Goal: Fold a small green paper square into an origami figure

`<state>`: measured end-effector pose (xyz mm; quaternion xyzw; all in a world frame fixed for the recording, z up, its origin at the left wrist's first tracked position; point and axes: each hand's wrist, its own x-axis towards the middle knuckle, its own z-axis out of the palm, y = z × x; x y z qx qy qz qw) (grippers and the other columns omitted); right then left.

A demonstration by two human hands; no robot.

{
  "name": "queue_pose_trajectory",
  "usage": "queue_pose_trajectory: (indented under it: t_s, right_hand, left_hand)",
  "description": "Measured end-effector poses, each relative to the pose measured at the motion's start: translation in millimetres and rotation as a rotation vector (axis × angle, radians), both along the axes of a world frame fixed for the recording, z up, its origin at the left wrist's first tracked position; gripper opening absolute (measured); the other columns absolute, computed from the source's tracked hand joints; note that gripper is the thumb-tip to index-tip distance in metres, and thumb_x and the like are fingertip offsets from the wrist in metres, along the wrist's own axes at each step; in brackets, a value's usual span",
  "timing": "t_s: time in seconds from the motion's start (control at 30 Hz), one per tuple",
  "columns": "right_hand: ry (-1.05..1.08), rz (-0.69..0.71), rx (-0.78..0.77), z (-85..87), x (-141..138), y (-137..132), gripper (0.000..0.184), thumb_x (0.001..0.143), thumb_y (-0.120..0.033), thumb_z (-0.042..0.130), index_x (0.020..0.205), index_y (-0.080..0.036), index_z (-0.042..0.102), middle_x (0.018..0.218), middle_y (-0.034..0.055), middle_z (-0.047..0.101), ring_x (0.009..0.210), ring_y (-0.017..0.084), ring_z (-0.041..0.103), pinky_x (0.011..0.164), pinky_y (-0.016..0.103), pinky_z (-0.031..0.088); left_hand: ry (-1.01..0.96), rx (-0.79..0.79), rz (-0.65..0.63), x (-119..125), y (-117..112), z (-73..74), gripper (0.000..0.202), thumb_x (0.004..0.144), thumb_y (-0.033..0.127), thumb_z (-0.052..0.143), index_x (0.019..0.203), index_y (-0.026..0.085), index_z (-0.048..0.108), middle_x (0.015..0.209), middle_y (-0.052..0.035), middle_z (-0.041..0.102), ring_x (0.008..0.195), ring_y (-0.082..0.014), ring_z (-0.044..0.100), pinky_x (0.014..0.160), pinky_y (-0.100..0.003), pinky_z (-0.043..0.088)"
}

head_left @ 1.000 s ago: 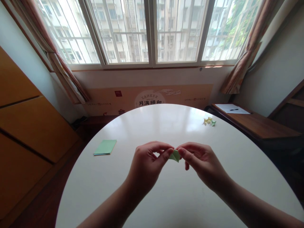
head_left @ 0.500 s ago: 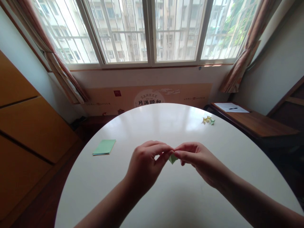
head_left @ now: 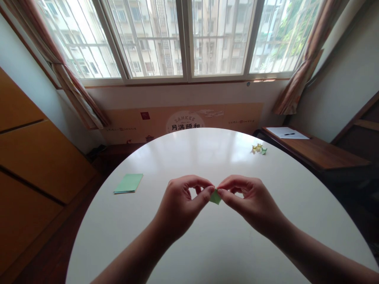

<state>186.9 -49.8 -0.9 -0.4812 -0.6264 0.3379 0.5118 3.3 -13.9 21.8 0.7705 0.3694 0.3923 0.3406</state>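
Observation:
A small folded piece of green paper [head_left: 215, 198] is held up above the white round table [head_left: 189, 157]. My left hand [head_left: 186, 203] pinches its upper left edge between thumb and forefinger. On the other side, my right hand [head_left: 245, 199] grips the upper right edge in the same way, and the fingertips of both hands nearly meet. The paper's lower end hangs in a point below the thumbs, while its top is hidden by the fingers.
A stack of square paper [head_left: 129, 183], green on top, lies at the table's left. Several small yellow and green folded paper figures [head_left: 259, 148] stand at the back right. Beyond them, a wooden side table [head_left: 334, 152] bears a white sheet [head_left: 280, 133] and a pen [head_left: 289, 134].
The fingers of both hands have shifted slightly on the green paper, and its visible part has turned a little. My right hand's lower fingers have curled in.

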Motion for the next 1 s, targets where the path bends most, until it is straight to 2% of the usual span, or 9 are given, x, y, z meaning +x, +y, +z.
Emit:
queue_pose_trajectory:
  t_s: [0.2, 0.37, 0.5, 0.83, 0.93, 1.0]
  right_hand:
    - [0.042, 0.038, -0.028, -2.2, -3, 0, 0.009, 0.082, -0.027, 0.069, 0.079, -0.02, 0.073, 0.078, 0.0044, 0.072, 0.071, 0.02, 0.064, 0.063, 0.03, 0.05]
    - [0.045, 0.035, -0.055, -4.7, -5, 1, 0.006, 0.079, -0.023, 0.066, 0.074, -0.019, 0.067, 0.076, 0.0029, 0.067, 0.07, 0.018, 0.059, 0.062, 0.029, 0.046]
    - [0.002, 0.013, -0.075, -5.3, -6, 3, 0.007, 0.077, -0.023, 0.065, 0.071, -0.019, 0.065, 0.072, 0.0022, 0.064, 0.067, 0.017, 0.055, 0.058, 0.028, 0.041]
    - [-0.04, 0.0, -0.109, -6.6, 3, 12, 0.006, 0.072, -0.018, 0.058, 0.067, -0.018, 0.061, 0.064, -0.0016, 0.057, 0.057, 0.013, 0.046, 0.053, 0.026, 0.035]
    - [-0.016, -0.007, -0.102, -9.7, 9, 20, 0.009, 0.072, -0.016, 0.055, 0.068, -0.018, 0.062, 0.064, -0.0006, 0.059, 0.061, 0.015, 0.049, 0.054, 0.026, 0.036]
    - [0.067, 0.006, -0.1, -12.4, 12, 25, 0.009, 0.075, -0.015, 0.054, 0.07, -0.018, 0.061, 0.073, 0.0025, 0.066, 0.066, 0.016, 0.054, 0.057, 0.027, 0.038]
  left_hand:
    - [0.045, 0.109, -0.014, 1, 0, -2.7, 0.012, 0.087, 0.02, 0.066, 0.079, 0.019, 0.074, 0.071, -0.0005, 0.072, 0.065, -0.0141, 0.062, 0.065, -0.024, 0.048]
    - [0.137, 0.234, -0.01, 3, -4, -5.7, 0.012, 0.088, 0.02, 0.066, 0.079, 0.019, 0.073, 0.075, -0.0031, 0.071, 0.071, -0.0171, 0.063, 0.065, -0.026, 0.046]
    - [0.152, 0.251, 0.004, 4, -4, -7.6, 0.012, 0.088, 0.018, 0.064, 0.08, 0.018, 0.072, 0.077, -0.0037, 0.071, 0.075, -0.0182, 0.063, 0.066, -0.027, 0.046]
    - [0.049, 0.141, 0.064, 1, 1, -5.8, 0.011, 0.087, 0.021, 0.065, 0.08, 0.018, 0.073, 0.074, -0.0014, 0.071, 0.07, -0.0157, 0.063, 0.064, -0.025, 0.045]
    - [-0.078, 0.026, 0.125, -3, 8, -5.1, 0.014, 0.085, 0.028, 0.067, 0.081, 0.017, 0.074, 0.073, -0.0029, 0.071, 0.067, -0.0161, 0.063, 0.058, -0.024, 0.044]
    - [-0.181, -0.081, 0.176, -6, 14, -5.0, 0.018, 0.082, 0.033, 0.071, 0.079, 0.015, 0.074, 0.073, -0.0044, 0.071, 0.068, -0.0166, 0.063, 0.056, -0.023, 0.044]
